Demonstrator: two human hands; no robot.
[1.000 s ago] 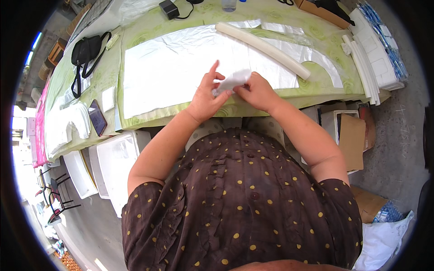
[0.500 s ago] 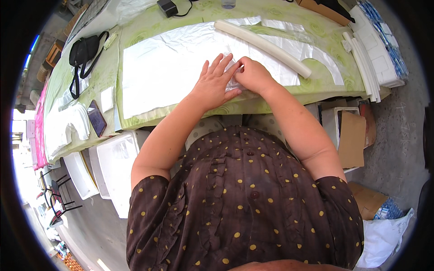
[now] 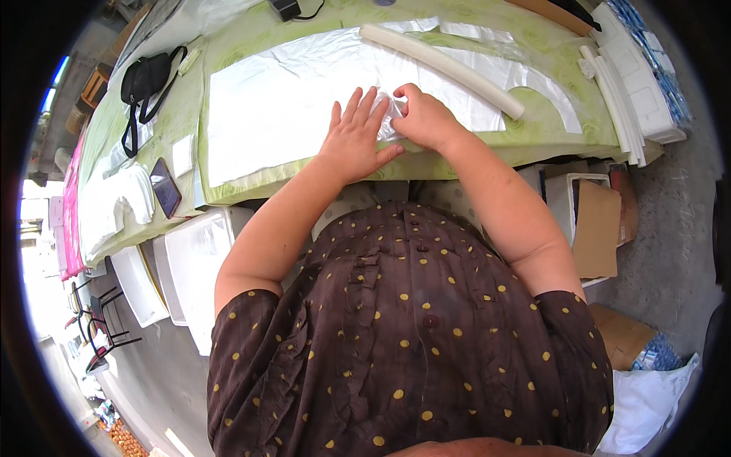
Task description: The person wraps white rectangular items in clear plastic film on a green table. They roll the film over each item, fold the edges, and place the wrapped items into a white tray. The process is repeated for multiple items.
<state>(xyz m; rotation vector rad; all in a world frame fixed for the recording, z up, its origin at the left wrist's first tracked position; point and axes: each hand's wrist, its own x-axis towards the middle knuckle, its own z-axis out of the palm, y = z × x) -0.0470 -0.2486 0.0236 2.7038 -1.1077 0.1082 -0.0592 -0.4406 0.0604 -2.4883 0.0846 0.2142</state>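
Note:
A thin, glossy white plastic sheet (image 3: pixel 274 114) lies spread over a green patterned tablecloth (image 3: pixel 251 193). My left hand (image 3: pixel 352 139) rests palm down on the sheet near the table's front edge, with its fingers stretched out and spread. Just right of it, my right hand (image 3: pixel 428 119) is closed, with thumb and bent fingers pinching a crumpled bit of the shiny plastic film (image 3: pixel 389 114). That gathered film runs between both hands, and part of it is hidden by the fingers. Beyond my right hand, a long off-white tube (image 3: pixel 449 72) lies slantwise across the sheet.
Left on the table are a black waist bag (image 3: pixel 145 79), a phone (image 3: pixel 165 187) and folded white sheets (image 3: pixel 122 199). White rods (image 3: pixel 613 107) lie at the right end beside a white foam box (image 3: pixel 638 72). White bins (image 3: pixel 199 259) and cardboard (image 3: pixel 597 228) stand below the table edge.
My right fingers have moved slightly apart from my left fingertips, and more crumpled film shows between the hands. My left hand stays flat. The whole view has shifted a little.

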